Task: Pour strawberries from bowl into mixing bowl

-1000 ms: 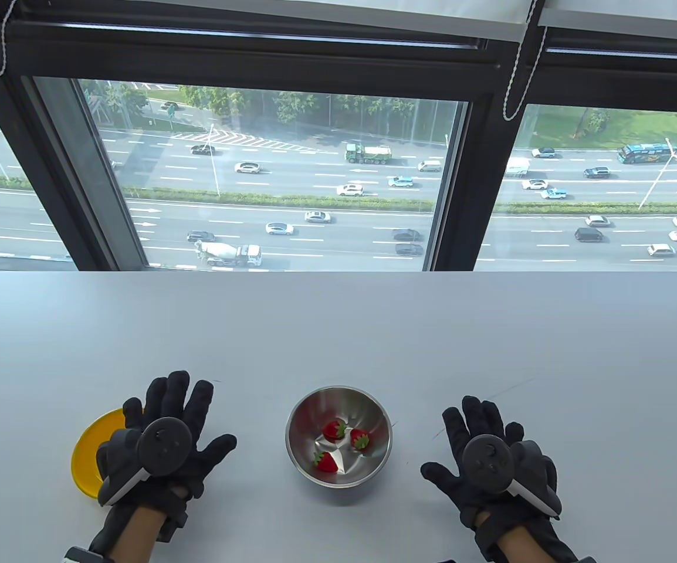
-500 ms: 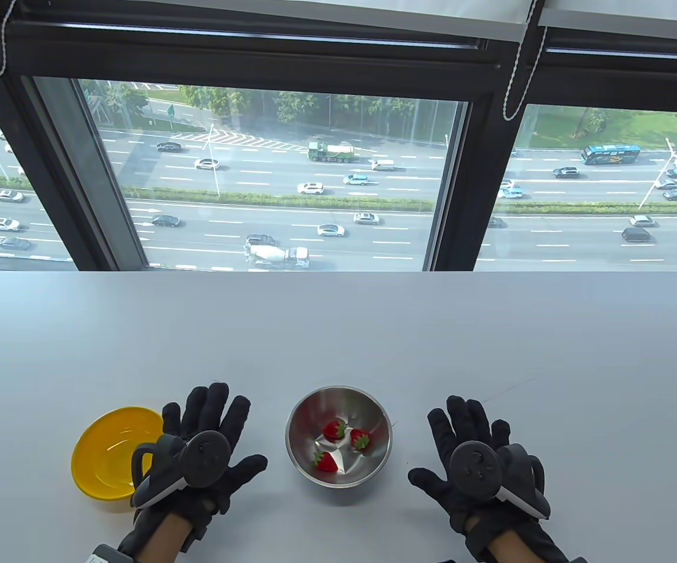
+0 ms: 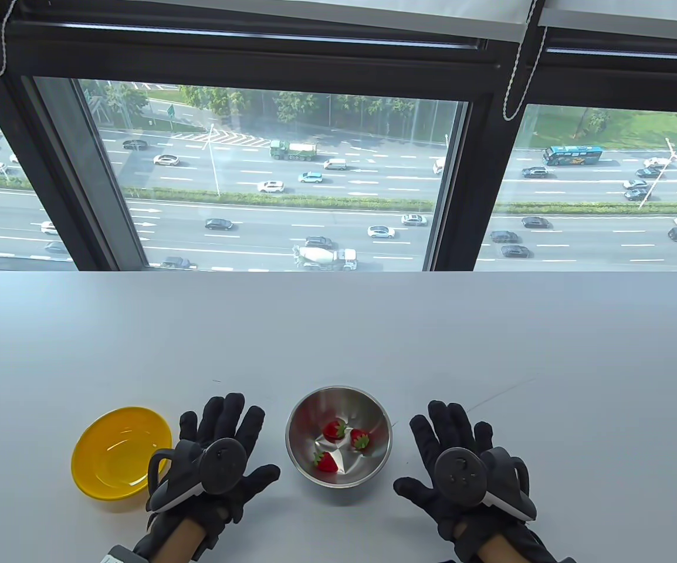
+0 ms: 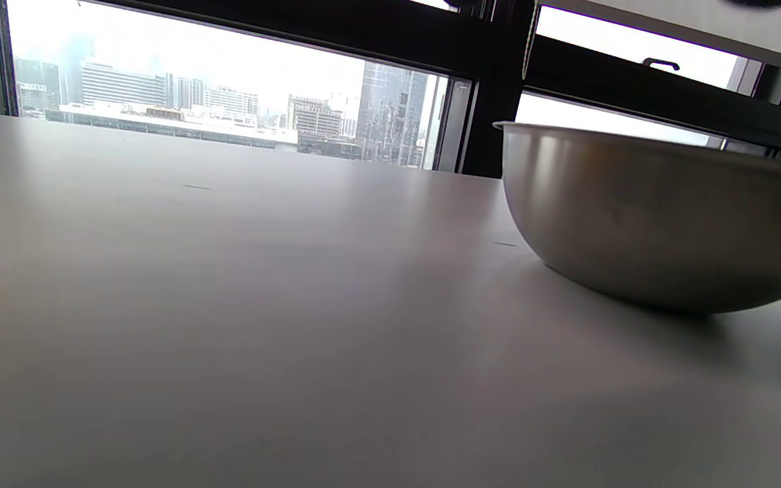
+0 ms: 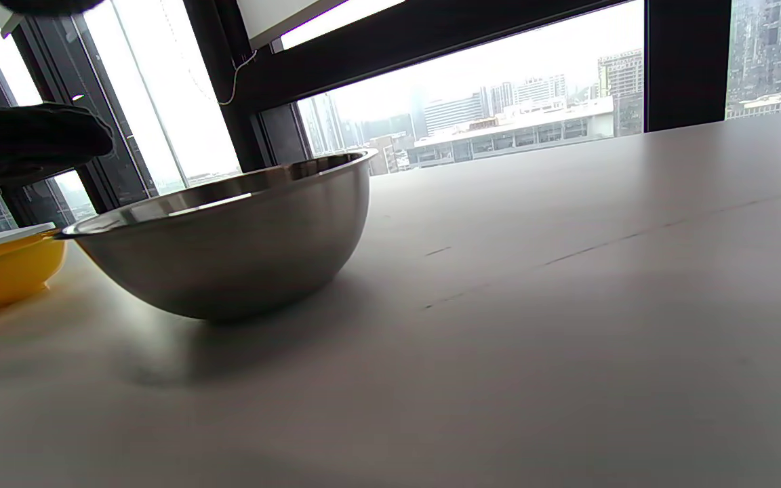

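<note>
Strawberries [image 3: 338, 444] showed only in table view, inside mixing bowl [image 3: 338, 434]; wrist views hid them. Left hand [image 3: 216, 463] had shifted off yellow bowl [image 3: 120, 451]; both hands' fingers [image 3: 225, 413] spread, right hand [image 3: 461, 469] empty.

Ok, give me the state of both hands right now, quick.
Left hand: open, fingers spread, holding nothing, between the yellow bowl and the steel bowl.
Right hand: open, fingers spread, holding nothing, right of the steel bowl.

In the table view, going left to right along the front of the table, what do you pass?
Empty yellow plastic bowl → left hand, fingers spread → round stainless steel mixing bowl holding three red strawberries → right hand, fingers spread.
</note>
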{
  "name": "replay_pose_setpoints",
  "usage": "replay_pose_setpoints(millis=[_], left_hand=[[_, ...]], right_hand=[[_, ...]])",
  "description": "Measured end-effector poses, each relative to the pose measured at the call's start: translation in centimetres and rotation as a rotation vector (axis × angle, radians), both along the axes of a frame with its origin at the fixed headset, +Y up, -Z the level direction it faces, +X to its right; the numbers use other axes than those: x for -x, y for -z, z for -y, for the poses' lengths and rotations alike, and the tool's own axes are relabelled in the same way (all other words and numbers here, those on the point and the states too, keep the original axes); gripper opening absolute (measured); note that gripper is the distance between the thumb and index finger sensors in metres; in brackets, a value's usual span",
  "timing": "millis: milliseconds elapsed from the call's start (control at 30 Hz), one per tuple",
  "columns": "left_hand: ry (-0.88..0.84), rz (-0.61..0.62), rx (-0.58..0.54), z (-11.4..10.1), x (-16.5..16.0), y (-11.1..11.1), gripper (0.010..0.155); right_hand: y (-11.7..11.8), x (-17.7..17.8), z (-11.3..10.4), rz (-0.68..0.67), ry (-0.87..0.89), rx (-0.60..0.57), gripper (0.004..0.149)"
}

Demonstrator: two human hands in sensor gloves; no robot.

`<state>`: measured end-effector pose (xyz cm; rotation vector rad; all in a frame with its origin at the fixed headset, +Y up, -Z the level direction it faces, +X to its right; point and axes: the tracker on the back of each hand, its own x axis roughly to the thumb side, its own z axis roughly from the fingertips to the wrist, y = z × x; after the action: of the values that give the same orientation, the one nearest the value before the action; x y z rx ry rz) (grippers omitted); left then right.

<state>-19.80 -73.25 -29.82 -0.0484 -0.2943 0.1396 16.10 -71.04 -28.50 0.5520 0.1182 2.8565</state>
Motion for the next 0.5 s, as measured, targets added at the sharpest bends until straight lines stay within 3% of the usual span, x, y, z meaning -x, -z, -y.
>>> replay_pose_setpoints(millis=[500], left_hand=[[0.053, 0.076, -0.002, 1.1, -2.2, -0.6, 0.095]], right_hand=[[-0.1, 2.4, 0.7, -0.056, -0.055, -0.002, 0.093]])
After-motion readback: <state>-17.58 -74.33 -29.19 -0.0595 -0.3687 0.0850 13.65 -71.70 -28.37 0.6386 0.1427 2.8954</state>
